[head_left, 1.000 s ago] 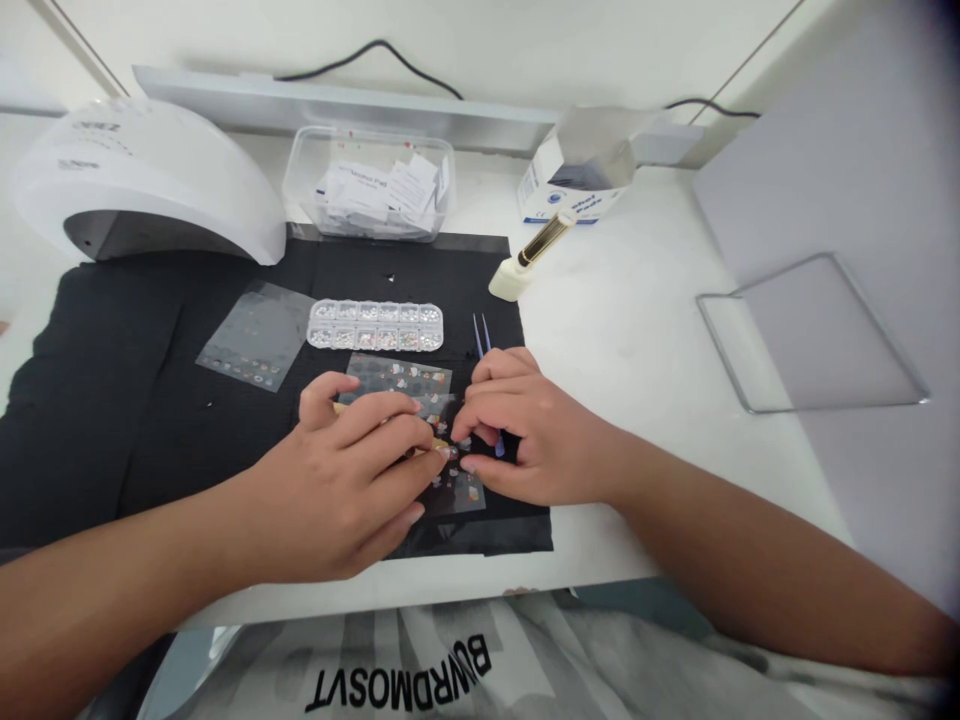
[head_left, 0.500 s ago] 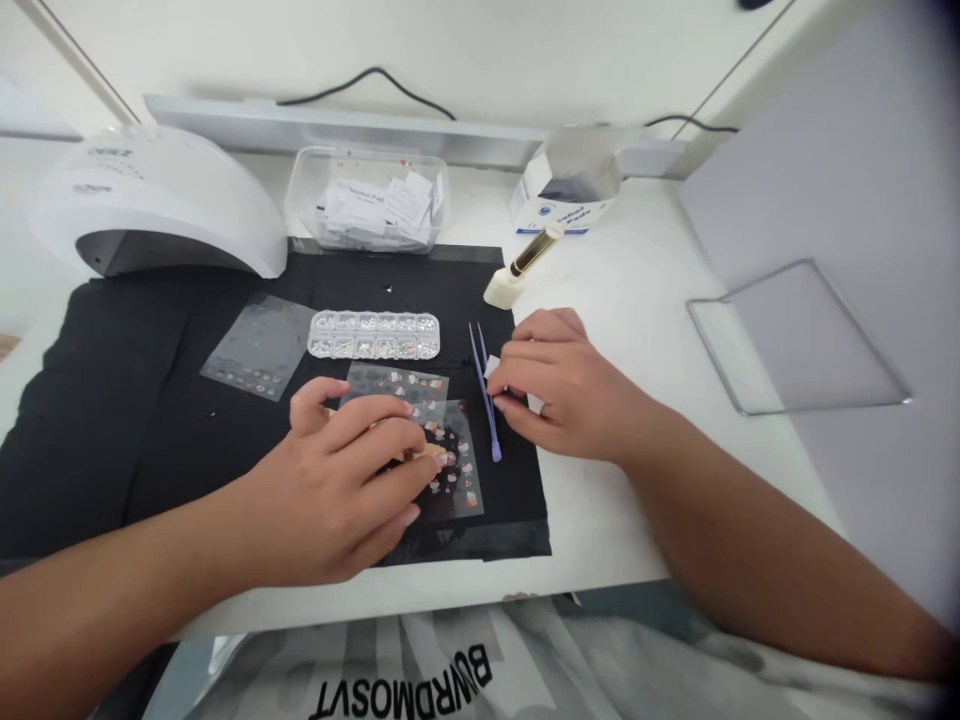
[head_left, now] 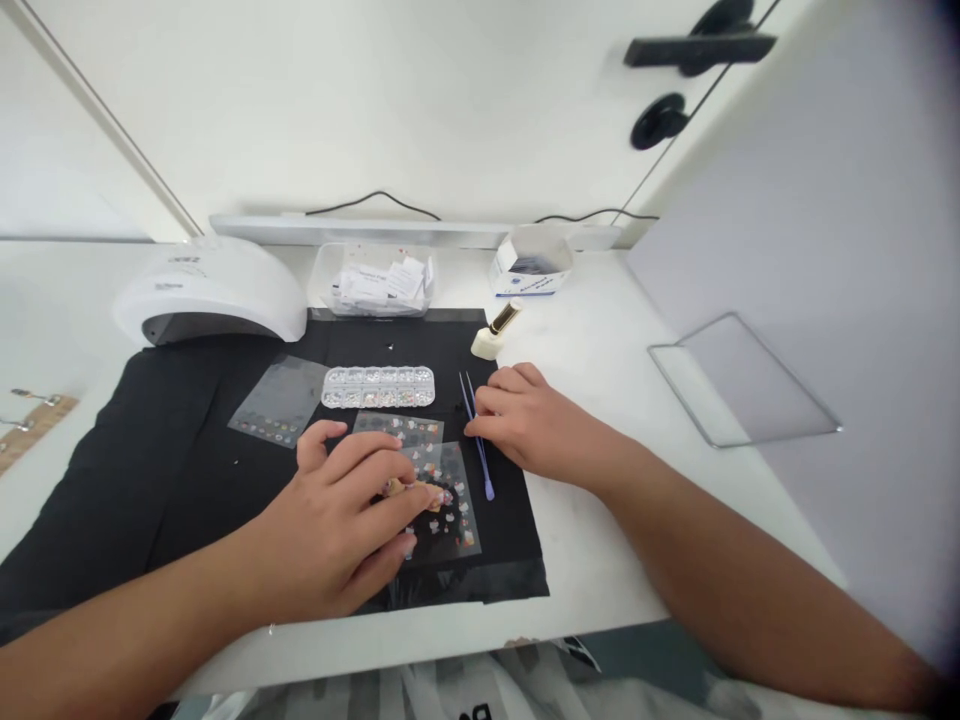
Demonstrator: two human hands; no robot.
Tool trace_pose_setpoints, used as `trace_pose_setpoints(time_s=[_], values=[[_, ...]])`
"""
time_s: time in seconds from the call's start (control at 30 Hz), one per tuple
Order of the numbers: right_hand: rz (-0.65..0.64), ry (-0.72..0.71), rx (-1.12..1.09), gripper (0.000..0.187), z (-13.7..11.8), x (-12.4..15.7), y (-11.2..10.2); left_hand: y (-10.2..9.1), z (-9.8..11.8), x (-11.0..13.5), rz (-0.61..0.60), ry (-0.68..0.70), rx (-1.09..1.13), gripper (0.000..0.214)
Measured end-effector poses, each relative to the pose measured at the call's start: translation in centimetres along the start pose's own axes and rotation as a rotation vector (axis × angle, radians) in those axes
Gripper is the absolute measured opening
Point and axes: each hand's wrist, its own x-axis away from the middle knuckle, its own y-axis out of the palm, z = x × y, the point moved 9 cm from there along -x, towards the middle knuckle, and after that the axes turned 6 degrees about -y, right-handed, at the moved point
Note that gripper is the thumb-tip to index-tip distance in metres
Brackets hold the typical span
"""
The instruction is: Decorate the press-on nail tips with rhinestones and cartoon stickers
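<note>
My left hand (head_left: 349,520) lies over the sticker sheets, fingers bent. Its fingertips hold down a small tan piece (head_left: 412,492) with a pinkish decorated tip; much of this is hidden by the fingers. Under it is a clear nail sticker sheet (head_left: 466,512) with small white and red figures, overlapping another sticker sheet (head_left: 435,431). My right hand (head_left: 525,420) rests at the black mat's right edge, fingers curled together, with anything between them hidden. Its fingertips are right beside the purple tweezers (head_left: 481,462), which lie on the mat; contact is unclear.
Behind the sheets lies a clear rhinestone case (head_left: 379,387). A third sticker sheet (head_left: 277,400) is to its left. Cream polish bottle (head_left: 487,345), tub of pad sachets (head_left: 375,290), alcohol pad box (head_left: 532,265) and white nail lamp (head_left: 210,295) stand farther back. A wire frame (head_left: 742,380) is at right.
The view has tilted up, revealing a door handle. My right hand has shifted slightly, and the white scrap seen at its fingers is now out of sight. The left hand keeps its hold.
</note>
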Motion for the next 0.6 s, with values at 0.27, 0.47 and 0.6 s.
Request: trace_pose_setpoints(time_s=[0.27,0.47,0.6], values=[[0.111,-0.11,0.144,0.019,-0.4,-0.4,0.1,-0.6,-0.3,0.2,0.042,0.003,-0.057,0.025],[0.261,-0.122,0.216,0.022,-0.6,0.0,-1.5,-1.5,-0.7,0.3,0.107,-0.008,-0.104,0.023],[0.508,-0.11,0.292,0.022,-1.2,1.1,-4.3,-2.2,-0.7,0.3,0.165,0.033,-0.083,0.018]])
